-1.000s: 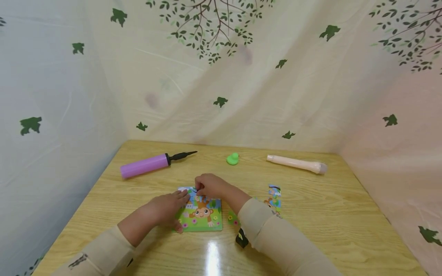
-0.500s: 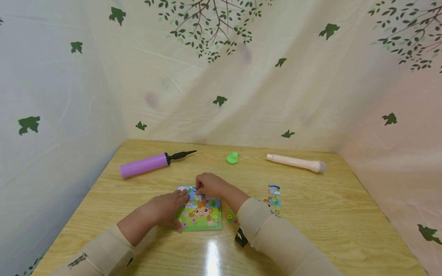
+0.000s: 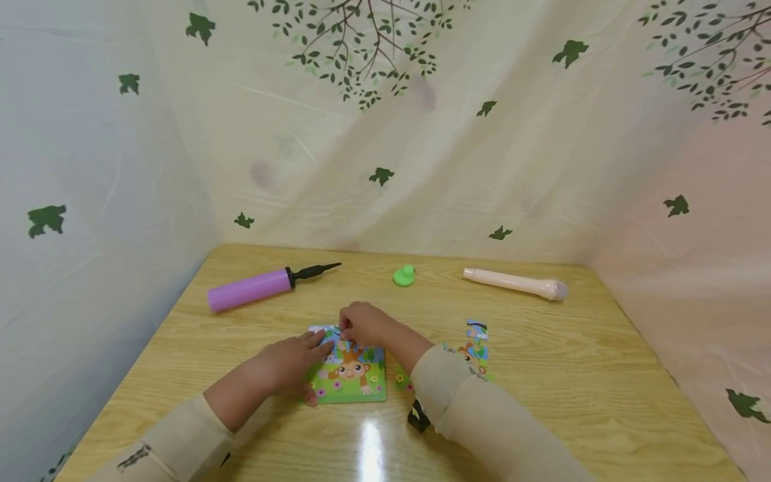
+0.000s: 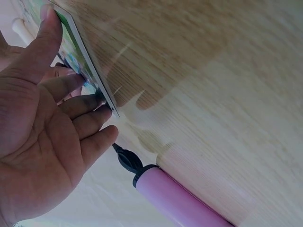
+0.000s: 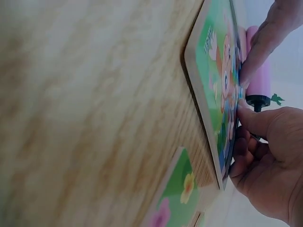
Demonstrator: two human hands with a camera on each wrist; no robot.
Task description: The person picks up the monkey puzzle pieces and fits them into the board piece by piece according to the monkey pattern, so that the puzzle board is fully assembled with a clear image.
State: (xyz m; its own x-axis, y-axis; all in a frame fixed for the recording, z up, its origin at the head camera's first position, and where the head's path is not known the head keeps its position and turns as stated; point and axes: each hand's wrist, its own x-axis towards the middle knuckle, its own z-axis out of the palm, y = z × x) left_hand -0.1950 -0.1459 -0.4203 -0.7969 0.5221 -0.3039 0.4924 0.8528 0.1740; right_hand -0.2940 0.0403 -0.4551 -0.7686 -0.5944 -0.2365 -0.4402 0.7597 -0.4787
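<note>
A square jigsaw puzzle (image 3: 361, 389) with a smiling monkey, grass and flowers lies flat on the wooden table. Over its left edge rests my left hand (image 3: 289, 365), fingers stretched across the upper left and thumb by the lower left corner. At the puzzle's top edge my right hand (image 3: 366, 325) pinches a puzzle piece between thumb and curled fingers, which hide most of it. In the right wrist view, the right thumb (image 5: 255, 120) meets the puzzle's surface close to a left finger (image 5: 258, 54). The left fingers (image 4: 90, 124) reach along the puzzle's edge in the left wrist view.
Right of the puzzle lie loose pieces: a blue one (image 3: 477, 329), a monkey one (image 3: 468, 355) and a flowered one (image 3: 402, 380), partly behind the right sleeve. Farther back are a purple hand pump (image 3: 249, 289), a green toy duck (image 3: 404, 276) and a pale microphone-shaped stick (image 3: 512, 283).
Both hands stay at nearly the same spots on the puzzle, with only slight finger movement. The whole head view shifts slightly to the left.
</note>
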